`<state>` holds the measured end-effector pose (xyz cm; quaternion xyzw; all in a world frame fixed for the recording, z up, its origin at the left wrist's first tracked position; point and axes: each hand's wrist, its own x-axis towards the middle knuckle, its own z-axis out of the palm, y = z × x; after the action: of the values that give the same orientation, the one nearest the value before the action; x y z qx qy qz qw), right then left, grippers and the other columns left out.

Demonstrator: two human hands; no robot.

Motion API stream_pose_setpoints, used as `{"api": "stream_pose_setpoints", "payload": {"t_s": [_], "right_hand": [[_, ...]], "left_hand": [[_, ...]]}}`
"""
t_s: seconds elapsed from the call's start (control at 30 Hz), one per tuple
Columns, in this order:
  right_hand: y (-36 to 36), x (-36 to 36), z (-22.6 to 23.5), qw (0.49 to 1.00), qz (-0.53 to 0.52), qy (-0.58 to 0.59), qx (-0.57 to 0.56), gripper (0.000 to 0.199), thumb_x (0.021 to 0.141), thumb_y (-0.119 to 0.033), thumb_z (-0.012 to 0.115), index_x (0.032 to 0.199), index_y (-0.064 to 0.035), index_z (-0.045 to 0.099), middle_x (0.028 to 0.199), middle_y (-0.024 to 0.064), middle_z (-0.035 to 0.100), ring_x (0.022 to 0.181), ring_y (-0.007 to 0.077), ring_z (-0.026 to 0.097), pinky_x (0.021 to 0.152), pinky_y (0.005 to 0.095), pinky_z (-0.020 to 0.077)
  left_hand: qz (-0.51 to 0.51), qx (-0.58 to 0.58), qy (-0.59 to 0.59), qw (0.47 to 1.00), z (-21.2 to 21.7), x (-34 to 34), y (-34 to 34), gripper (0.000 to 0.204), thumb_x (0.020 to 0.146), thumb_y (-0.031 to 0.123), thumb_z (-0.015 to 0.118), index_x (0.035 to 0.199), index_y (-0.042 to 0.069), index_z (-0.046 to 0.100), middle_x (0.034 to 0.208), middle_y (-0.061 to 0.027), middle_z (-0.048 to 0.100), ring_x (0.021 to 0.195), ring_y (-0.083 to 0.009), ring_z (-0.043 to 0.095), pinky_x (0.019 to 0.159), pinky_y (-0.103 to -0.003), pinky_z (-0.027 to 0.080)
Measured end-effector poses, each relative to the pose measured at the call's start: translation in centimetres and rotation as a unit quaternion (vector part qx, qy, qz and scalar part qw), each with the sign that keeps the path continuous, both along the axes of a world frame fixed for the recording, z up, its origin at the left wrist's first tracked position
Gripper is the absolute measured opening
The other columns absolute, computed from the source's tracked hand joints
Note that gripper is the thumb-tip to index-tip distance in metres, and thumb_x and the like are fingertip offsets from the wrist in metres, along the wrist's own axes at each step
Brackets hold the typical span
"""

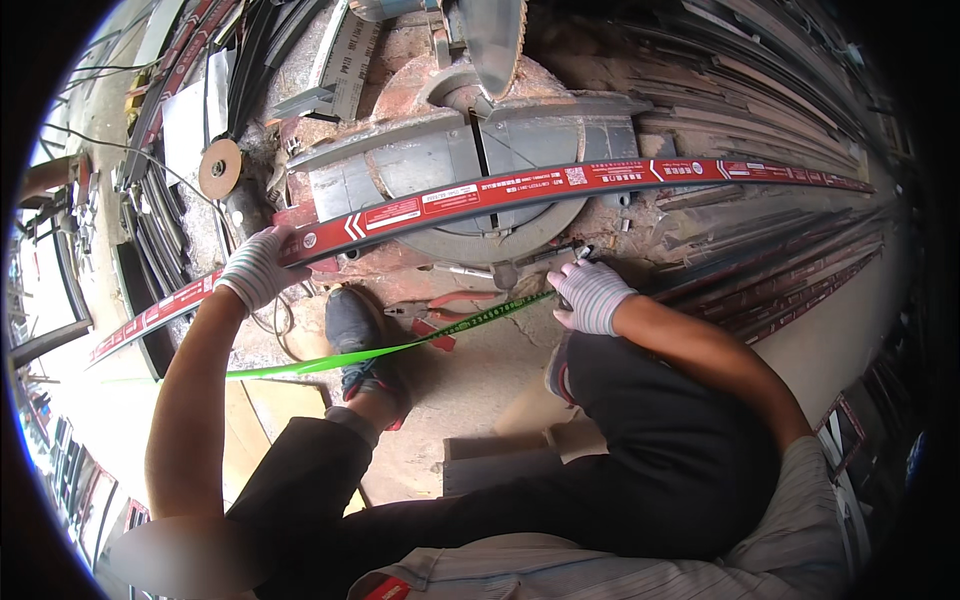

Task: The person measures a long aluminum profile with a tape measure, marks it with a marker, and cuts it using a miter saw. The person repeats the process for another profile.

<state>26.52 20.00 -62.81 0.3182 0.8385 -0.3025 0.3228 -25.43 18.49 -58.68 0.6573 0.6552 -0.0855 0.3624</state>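
Observation:
A long red profile strip with white print lies across the grey table of a miter saw. My left hand, in a knit glove, grips the strip near its left part. My right hand, also gloved, holds the end of a green measuring tape and a small dark tool near the front of the saw base. The tape runs from there leftward and down past my left forearm. The round saw blade is raised above the table.
Red-handled pliers lie on the floor by my shoe. A cutting disc rests left of the saw. Stacks of long profiles fill the right side, with more strips and cables at upper left.

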Motion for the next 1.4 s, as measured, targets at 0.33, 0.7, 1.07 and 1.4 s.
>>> {"api": "stream_pose_setpoints", "payload": {"t_s": [0.33,0.7,1.07,1.4], "right_hand": [[0.3,0.4,-0.3,0.995,-0.048,0.052,0.066,0.052,0.092,-0.042,0.067,0.125,-0.0023,0.061,0.119,0.0186,0.064,0.117,0.0360,0.061,0.099,0.0474,0.0527],[8.4,5.7,3.2,0.837,-0.205,0.243,0.446,0.038,0.080,-0.016,0.070,0.115,-0.0062,0.060,0.115,0.0166,0.059,0.109,0.0372,0.057,0.098,0.0503,0.0471],[16.5,9.8,3.6,0.951,-0.140,-0.038,0.272,0.068,0.075,-0.020,0.084,0.135,-0.0056,0.055,0.134,0.0176,0.056,0.129,0.0342,0.052,0.115,0.0457,0.0397],[16.5,10.4,1.4,0.948,-0.101,-0.005,0.301,0.060,0.069,-0.020,0.090,0.119,-0.0073,0.058,0.118,0.0155,0.061,0.115,0.0345,0.057,0.104,0.0456,0.0451]], "left_hand": [[0.006,-0.034,0.007,0.999,0.0,-0.1,0.4,0.055,0.070,0.017,0.093,0.114,0.002,0.063,0.102,-0.0125,0.069,0.092,-0.0227,0.066,0.088,-0.036,0.054],[0.032,-0.008,-0.039,0.999,-1.2,-1.0,-0.7,0.051,0.070,0.018,0.091,0.110,0.002,0.063,0.102,-0.0185,0.069,0.093,-0.0347,0.069,0.086,-0.040,0.055],[-0.013,-0.014,0.018,1.000,0.4,-0.1,0.4,0.055,0.071,0.021,0.092,0.114,0.002,0.064,0.101,-0.0171,0.068,0.091,-0.0307,0.066,0.087,-0.039,0.054],[-0.011,0.030,0.010,0.999,0.0,0.5,0.1,0.044,0.072,0.021,0.087,0.103,0.001,0.063,0.095,-0.0190,0.066,0.090,-0.0360,0.067,0.083,-0.042,0.055]]}}
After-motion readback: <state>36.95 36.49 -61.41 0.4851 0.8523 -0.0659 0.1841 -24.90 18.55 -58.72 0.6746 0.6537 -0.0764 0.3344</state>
